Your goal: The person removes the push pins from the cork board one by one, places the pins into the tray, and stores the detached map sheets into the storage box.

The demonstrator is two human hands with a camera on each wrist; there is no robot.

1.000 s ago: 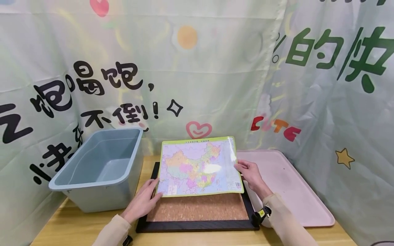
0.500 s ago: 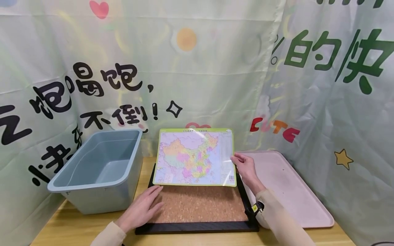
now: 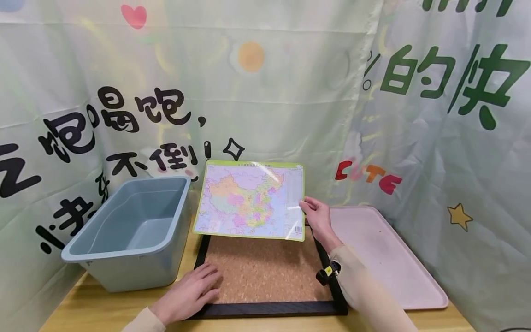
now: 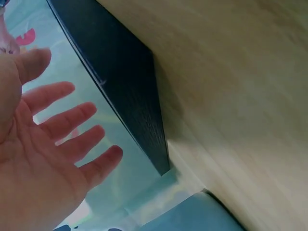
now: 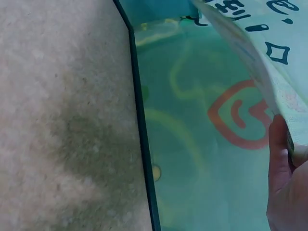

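A thin map sheet (image 3: 249, 200) with a green-yellow border is held up above the far part of a cork board (image 3: 265, 276) in a black frame. My right hand (image 3: 318, 219) pinches the sheet's right edge between thumb and fingers; the right wrist view shows the sheet (image 5: 269, 77) edge-on, with the hand (image 5: 288, 178) at its margin. Over the left side of the frame my left hand (image 3: 188, 293) hovers or rests, which I cannot tell. In the left wrist view that hand (image 4: 53, 144) has spread, nearly straight fingers and holds nothing, beside the dark frame (image 4: 120, 72).
A deep blue-grey bin (image 3: 128, 230) stands on the wooden table (image 3: 99, 309) to the left of the board. To the right lies a shallow pink tray (image 3: 390, 263). A printed curtain (image 3: 269, 92) hangs behind and along both sides.
My left hand has let go of the map sheet and drawn down toward the near left of the frame. The right hand has lifted the sheet away from me and to the left.
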